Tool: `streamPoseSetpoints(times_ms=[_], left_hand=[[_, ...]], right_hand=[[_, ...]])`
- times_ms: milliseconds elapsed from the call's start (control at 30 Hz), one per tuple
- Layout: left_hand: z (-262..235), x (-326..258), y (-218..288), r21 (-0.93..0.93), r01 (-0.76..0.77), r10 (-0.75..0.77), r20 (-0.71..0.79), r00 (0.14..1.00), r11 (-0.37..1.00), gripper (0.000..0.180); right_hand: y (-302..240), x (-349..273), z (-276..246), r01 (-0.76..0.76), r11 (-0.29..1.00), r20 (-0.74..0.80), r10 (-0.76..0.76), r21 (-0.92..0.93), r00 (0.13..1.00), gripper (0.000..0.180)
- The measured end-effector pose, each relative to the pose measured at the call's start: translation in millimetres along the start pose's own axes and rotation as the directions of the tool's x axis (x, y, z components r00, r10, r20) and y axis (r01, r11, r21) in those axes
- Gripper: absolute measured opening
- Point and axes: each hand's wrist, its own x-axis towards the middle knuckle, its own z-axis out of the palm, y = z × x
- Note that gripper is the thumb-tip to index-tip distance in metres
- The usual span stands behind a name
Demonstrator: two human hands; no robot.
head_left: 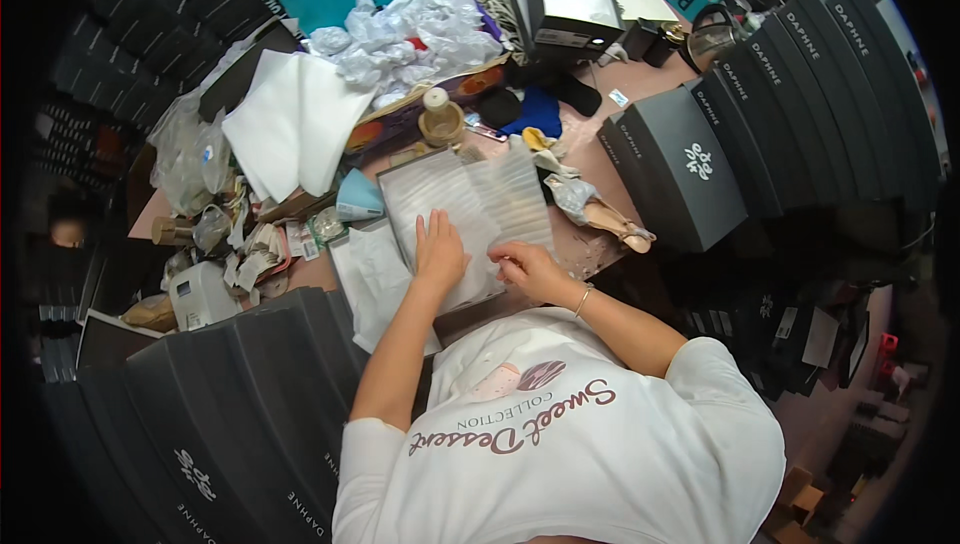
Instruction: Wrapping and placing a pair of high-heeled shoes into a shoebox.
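Note:
A shoebox [386, 187] lies on the table in front of me, lined with white, ribbed foam sheet [515, 194] that spreads past its right side. My left hand [440, 252] rests flat on the sheet, fingers stretched out. Beside it, my right hand [532, 272] has its fingers curled and pinched at the sheet's near edge. Whatever lies under the sheet is hidden. White tissue paper [372, 269] hangs over a box part to the left. Right of the sheet lies a pale shoe [605, 216], partly wrapped.
Stacked dark shoeboxes [690, 169] stand on the right, with more [250, 384] at near left. Behind are a carton of crumpled paper [410, 29], white sheets [290, 124], a capped bottle [440, 119] and an open shoebox [570, 4]. A small white device [203, 294] sits left.

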Motion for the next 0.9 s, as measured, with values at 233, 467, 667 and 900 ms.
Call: streamPoseSetpoints(times_ms=[233,467,667,900], left_hand=[[23,10,5,0.155,-0.045,0.036,0.059,0.998,0.987,0.081],[-30,-50,-14,-0.482,-0.002,-0.287,-0.526,0.801,0.876,0.041],[-6,-190,-19,-0.584,0.464,-0.670,-0.196,0.716,0.667,0.050],[81,-201,-44,-0.355,0.549,-0.639,-0.226,0.735,0.757,0.040]], right_hand=[[71,-52,-139,-0.188,0.649,-0.274,-0.033,-0.738,0.961,0.072],[117,-70,-148,-0.207,0.935,-0.070,0.195,-0.288,0.978,0.060],[20,-70,-134,-0.068,0.476,0.029,0.087,0.877,0.996,0.058],[-50,-33,-80,-0.273,0.463,0.357,-0.102,0.843,0.929,0.062]])
